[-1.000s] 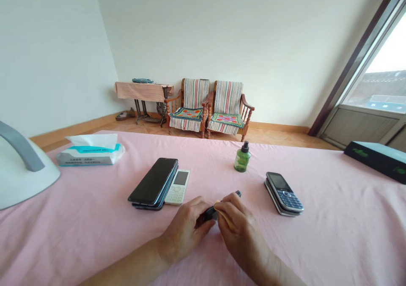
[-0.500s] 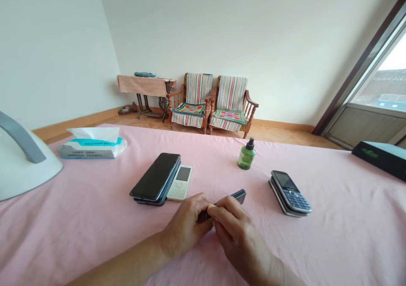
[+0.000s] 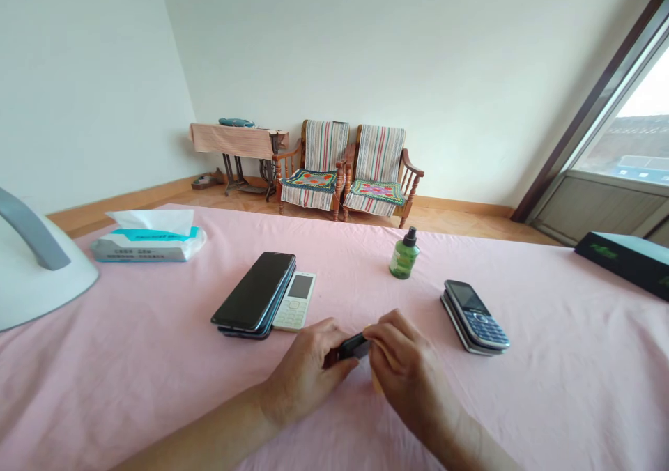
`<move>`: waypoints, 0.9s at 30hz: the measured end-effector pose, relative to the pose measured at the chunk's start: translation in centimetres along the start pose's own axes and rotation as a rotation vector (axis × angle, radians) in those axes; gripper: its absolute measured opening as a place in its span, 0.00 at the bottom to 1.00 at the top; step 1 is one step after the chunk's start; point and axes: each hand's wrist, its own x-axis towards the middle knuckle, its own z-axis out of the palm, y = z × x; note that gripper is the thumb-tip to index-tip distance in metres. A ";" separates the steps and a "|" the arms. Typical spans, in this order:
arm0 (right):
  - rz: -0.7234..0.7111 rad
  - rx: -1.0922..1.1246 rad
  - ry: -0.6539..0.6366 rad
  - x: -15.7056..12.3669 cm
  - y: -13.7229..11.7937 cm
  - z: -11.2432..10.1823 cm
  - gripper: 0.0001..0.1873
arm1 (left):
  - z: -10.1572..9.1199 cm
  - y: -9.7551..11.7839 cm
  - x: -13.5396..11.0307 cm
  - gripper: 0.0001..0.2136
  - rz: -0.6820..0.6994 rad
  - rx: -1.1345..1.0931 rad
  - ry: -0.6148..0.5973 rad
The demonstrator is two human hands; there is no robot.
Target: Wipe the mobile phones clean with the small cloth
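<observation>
Both my hands meet low on the pink tablecloth [image 3: 130, 359]. My left hand [image 3: 308, 373] pinches one end of a small dark phone [image 3: 354, 346], fingers curled round it. My right hand [image 3: 405, 370] is closed over the other end and hides most of it; something pale shows under its fingers. Left of them, two stacked black smartphones [image 3: 254, 295] lie beside a small white keypad phone [image 3: 295, 299]. To the right, dark keypad phones [image 3: 473, 308] lie stacked.
A green spray bottle [image 3: 404, 255] stands behind my hands. A tissue pack [image 3: 148, 244] lies far left, beside a white domed object [image 3: 31, 276] with a grey handle. A dark box [image 3: 624, 253] sits at the right edge. Two striped armchairs [image 3: 349, 171] stand by the far wall.
My right hand has slid forward over the small dark phone, so its far end no longer sticks out. The left hand keeps its grip. The view shifted slightly.
</observation>
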 end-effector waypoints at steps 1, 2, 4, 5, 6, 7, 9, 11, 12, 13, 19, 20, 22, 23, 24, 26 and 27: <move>0.032 -0.028 0.025 0.2 0.6 -0.5 0.11 | 0.0 0.1 0.0 0.04 -0.015 0.011 -0.008; 0.063 -0.060 0.069 0.3 1.2 -0.9 0.11 | -0.1 0.2 0.1 0.04 -0.026 0.019 -0.014; 0.108 -0.088 0.134 0.4 2.0 -1.4 0.10 | -0.1 0.3 0.1 0.05 -0.035 0.028 -0.012; 0.117 -0.080 0.146 0.3 2.1 -1.4 0.10 | -0.1 0.3 0.2 0.06 -0.034 0.028 -0.008; 0.115 -0.055 0.137 0.2 1.9 -1.2 0.10 | -0.1 0.3 0.2 0.07 -0.031 0.026 -0.006; 0.100 -0.019 0.116 0.0 1.6 -0.9 0.11 | -0.1 0.3 0.1 0.06 -0.025 0.021 -0.009; 0.056 0.065 0.041 -0.3 0.7 -0.1 0.13 | -0.1 0.2 0.0 0.05 -0.008 0.011 -0.013; 0.028 0.099 0.015 -0.4 0.0 0.4 0.13 | 0.0 0.0 -0.1 0.03 0.006 0.008 -0.010; 0.029 0.100 0.017 -0.3 -0.1 0.4 0.13 | 0.0 0.0 -0.1 0.03 0.003 0.010 -0.005; 0.043 0.089 0.031 -0.2 0.1 0.3 0.13 | 0.0 -0.1 -0.1 0.04 -0.004 0.014 0.000; 0.115 -0.005 0.146 0.3 1.6 -0.8 0.12 | 0.0 0.0 0.0 0.06 -0.034 0.019 0.009; 0.103 0.012 0.128 0.2 1.4 -0.6 0.12 | 0.0 0.0 0.0 0.06 -0.032 0.020 0.007; 0.067 0.072 0.076 -0.1 0.7 -0.1 0.14 | 0.1 0.0 0.0 0.04 -0.018 0.021 0.003; 0.050 0.100 0.050 -0.2 0.4 0.2 0.14 | 0.1 -0.1 0.0 0.03 -0.008 0.022 0.002; 0.041 0.119 0.032 -0.2 0.1 0.3 0.14 | 0.1 -0.1 -0.1 0.03 -0.001 0.023 0.002; 0.053 0.113 0.038 -0.1 0.2 0.2 0.14 | 0.1 -0.1 0.0 0.03 -0.005 0.027 0.008; 0.073 0.093 0.061 0.0 0.4 0.0 0.13 | 0.1 -0.2 0.0 0.04 -0.015 0.032 0.008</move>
